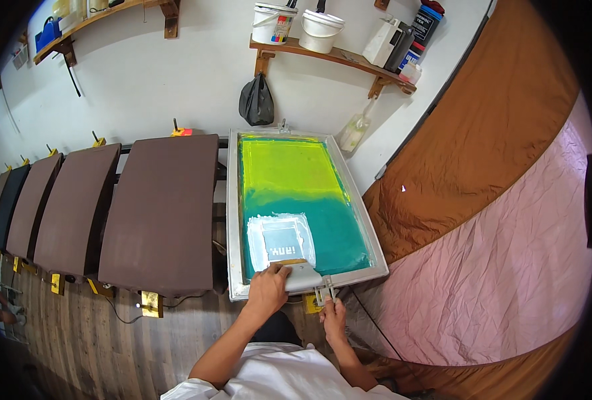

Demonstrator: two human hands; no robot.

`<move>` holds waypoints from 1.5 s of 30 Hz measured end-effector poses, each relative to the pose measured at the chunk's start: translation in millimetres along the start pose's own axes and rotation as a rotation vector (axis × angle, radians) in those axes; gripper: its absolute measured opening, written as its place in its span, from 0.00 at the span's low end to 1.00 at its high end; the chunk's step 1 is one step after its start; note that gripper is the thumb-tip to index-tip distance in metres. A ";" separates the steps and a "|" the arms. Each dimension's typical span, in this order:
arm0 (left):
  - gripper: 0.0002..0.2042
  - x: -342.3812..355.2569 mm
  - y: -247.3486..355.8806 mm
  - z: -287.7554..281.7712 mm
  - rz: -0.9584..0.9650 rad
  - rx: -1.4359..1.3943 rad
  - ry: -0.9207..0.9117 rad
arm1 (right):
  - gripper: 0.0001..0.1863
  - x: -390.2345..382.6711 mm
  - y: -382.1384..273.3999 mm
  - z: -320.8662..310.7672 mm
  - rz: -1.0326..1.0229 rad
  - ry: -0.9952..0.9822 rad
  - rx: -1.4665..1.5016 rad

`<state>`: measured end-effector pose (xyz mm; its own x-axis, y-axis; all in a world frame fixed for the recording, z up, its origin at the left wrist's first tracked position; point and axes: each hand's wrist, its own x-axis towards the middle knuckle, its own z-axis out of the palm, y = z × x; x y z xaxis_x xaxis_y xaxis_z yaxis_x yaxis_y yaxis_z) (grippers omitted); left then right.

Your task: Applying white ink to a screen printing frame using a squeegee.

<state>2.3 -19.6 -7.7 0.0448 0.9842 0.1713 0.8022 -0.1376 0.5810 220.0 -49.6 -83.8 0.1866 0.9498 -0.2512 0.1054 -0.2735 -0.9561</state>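
Note:
A silver-framed printing screen [376, 253] lies in front of me, its mesh yellow-green at the far end and teal nearer, with a white-inked block [259, 237] bearing a printed design. My left hand [268, 288] is closed on a wood-topped grey squeegee [301, 278] at the screen's near end, over the white ink. My right hand [333, 317] is closed on a metal clamp handle [327, 291] at the middle-right of the screen's near edge, just beside the squeegee's right end.
Several brown platens [156, 213] on a press run off leftward. Shelves [323, 55] carry buckets and containers above a hanging black bag [256, 100]. Brown and pink fabric [483, 253] hangs to the right. Part of another person [3, 310] shows at far left.

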 end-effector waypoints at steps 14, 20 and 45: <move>0.27 -0.4 -0.4 -0.3 -0.031 0.008 -0.033 | 0.17 1.8 3.6 0.0 0.005 -0.005 -0.022; 0.27 -1.0 0.0 0.5 -0.017 0.006 -0.015 | 0.15 -0.3 -2.3 -0.5 0.005 -0.019 0.007; 0.26 3.4 -1.3 0.5 -0.031 0.006 -0.032 | 0.18 3.5 7.9 -1.9 -0.032 -0.017 0.043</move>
<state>1.7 -16.0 -8.2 0.0387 0.9910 0.1279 0.8068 -0.1065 0.5811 223.4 -48.8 -91.9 0.1667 0.9604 -0.2231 0.0688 -0.2370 -0.9691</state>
